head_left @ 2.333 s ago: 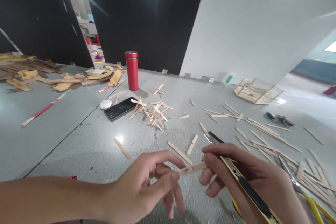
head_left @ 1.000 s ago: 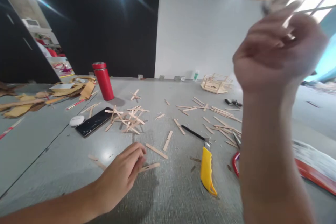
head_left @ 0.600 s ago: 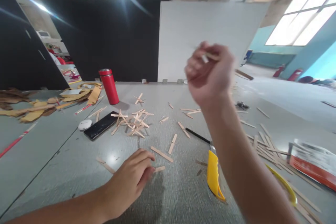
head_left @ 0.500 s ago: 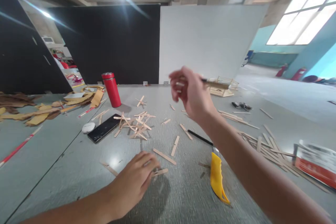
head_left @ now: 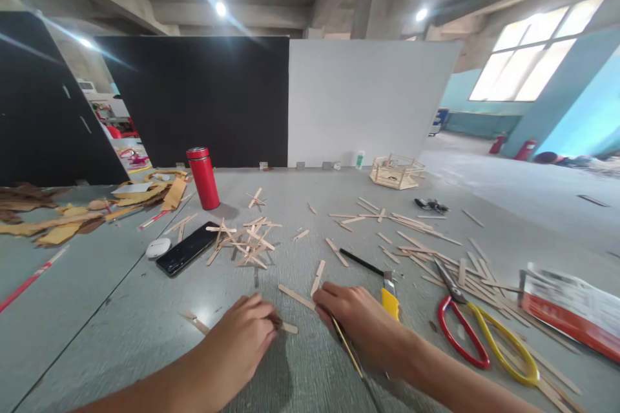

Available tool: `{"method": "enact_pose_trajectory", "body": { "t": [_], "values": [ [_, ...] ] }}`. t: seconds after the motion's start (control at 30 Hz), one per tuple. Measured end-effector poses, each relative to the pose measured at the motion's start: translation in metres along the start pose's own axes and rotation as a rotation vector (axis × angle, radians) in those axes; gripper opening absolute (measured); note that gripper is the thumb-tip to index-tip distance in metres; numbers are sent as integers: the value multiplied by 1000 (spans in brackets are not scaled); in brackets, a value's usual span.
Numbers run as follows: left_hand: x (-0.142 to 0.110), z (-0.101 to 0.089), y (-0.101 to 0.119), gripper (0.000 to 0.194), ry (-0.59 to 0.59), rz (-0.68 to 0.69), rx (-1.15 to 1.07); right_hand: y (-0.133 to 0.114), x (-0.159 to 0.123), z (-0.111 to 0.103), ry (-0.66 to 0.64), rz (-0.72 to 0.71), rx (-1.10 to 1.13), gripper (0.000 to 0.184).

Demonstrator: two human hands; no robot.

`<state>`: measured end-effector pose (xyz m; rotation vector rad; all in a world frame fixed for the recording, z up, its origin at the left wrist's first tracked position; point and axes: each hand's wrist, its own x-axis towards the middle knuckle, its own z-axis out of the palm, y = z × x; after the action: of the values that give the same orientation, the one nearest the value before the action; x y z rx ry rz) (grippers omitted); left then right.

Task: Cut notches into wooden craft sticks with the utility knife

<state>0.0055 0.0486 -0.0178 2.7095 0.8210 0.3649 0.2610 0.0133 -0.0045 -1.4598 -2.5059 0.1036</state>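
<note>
Pinning a stick [head_left: 289, 328] flat on the table [head_left: 145, 310], the left hand [head_left: 245, 339] has its fingertips closed on one end. Just beside it, the right hand [head_left: 361, 322] pinches a thin pencil-like tool [head_left: 346, 343] (tip hidden). Steady marking probably wants firm downward pressure and short strokes. A yellow knife [head_left: 390, 300] and scissors [head_left: 477, 335] lie near.

Both bare forearms reach in from the lower edge, hands low and close together. The left hand [head_left: 245, 335] lies palm down, knuckles up, fingers curled and bunched at their tips. The right hand [head_left: 356, 322] lies beside it, back upward, fingers folded under in a closed grip, wrist straight, forearm running off toward the lower right corner.
</note>
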Motion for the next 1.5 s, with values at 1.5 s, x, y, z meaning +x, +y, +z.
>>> {"method": "enact_pose_trajectory", "body": {
  "t": [1.5],
  "values": [
    [-31, 27, 17, 37, 19, 253, 341, 105, 4, -37, -171, 573, -410, 20]
  ]
}}
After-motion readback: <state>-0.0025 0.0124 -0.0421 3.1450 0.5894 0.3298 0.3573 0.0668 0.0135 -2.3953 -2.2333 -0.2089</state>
